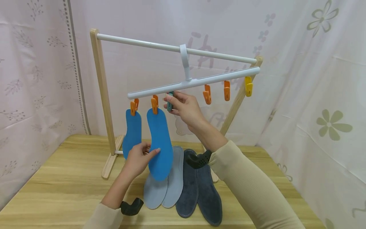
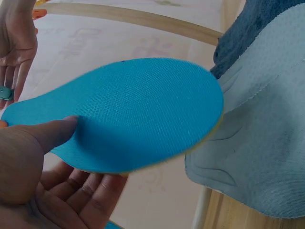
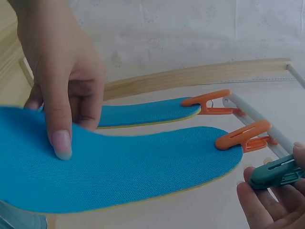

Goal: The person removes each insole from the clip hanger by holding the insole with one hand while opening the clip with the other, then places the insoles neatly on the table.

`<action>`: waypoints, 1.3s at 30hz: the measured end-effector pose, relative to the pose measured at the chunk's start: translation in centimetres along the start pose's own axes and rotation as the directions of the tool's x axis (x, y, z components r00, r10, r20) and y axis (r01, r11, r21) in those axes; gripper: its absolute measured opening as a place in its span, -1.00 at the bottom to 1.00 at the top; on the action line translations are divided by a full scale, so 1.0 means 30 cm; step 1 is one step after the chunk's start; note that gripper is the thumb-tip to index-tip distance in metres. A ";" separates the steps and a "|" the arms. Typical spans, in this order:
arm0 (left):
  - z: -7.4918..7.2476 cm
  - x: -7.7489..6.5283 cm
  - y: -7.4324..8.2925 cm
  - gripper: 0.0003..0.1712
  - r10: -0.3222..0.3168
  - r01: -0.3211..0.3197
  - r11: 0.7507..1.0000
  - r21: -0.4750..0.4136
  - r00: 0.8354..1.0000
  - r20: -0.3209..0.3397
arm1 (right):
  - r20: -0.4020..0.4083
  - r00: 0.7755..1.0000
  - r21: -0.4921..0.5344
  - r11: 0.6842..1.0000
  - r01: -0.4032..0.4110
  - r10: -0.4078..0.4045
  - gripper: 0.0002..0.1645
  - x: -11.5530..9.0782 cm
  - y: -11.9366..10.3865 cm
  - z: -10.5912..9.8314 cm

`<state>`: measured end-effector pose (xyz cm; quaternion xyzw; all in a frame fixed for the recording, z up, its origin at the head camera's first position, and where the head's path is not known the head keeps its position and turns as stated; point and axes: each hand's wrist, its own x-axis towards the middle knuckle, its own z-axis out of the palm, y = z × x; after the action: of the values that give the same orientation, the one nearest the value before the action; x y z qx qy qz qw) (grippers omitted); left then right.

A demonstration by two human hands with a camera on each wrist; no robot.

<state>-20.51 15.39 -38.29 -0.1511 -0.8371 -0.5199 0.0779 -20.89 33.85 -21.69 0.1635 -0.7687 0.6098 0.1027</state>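
Observation:
My left hand (image 1: 140,159) pinches the edge of a blue insole (image 1: 160,143), thumb on its face and fingers behind. An orange clip (image 1: 154,105) grips the top of this insole under the white hanger (image 1: 160,91). Left of it, a second blue insole (image 1: 132,130) hangs from another orange clip (image 1: 134,107). With its thumb and fingers, my right hand (image 1: 186,108) holds a teal clip (image 1: 170,102) just below the hanger bar. In the right wrist view the teal clip (image 3: 275,172) has nothing between its jaws.
The hanger hooks over the white rod (image 1: 143,42) of a wooden rack (image 1: 102,89), tilted with its left end lower. Two orange clips (image 1: 227,91) and a yellow clip (image 1: 248,86) hang at right. Grey insoles (image 1: 174,184) and dark insoles (image 1: 210,197) lie on the wooden table (image 1: 71,178).

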 end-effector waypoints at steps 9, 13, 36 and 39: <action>-0.018 -0.013 0.031 -0.73 0.031 -0.031 0.999 0.021 0.999 0.037 | -0.037 0.999 -0.062 0.998 0.010 -0.012 -0.38 -0.002 0.007 0.012; -0.027 -0.018 0.039 -0.72 0.021 -0.022 1.000 0.018 0.998 0.056 | -0.044 0.999 -0.073 0.997 0.015 -0.019 -0.36 -0.005 0.017 0.021; -0.061 -0.029 0.063 -0.73 0.025 -0.027 0.999 0.041 0.998 0.062 | -0.181 0.925 -0.337 0.904 0.262 -0.335 -0.42 -0.216 0.161 0.118; -0.061 -0.028 0.063 -0.73 0.016 -0.019 0.999 0.044 0.997 0.070 | -0.143 0.929 -0.349 0.896 0.274 -0.340 -0.36 -0.199 0.154 0.131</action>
<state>-19.14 14.41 -36.11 -0.1745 -0.8493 -0.4950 0.0566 -16.96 31.71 -28.93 0.2020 -0.8080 0.4649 0.3003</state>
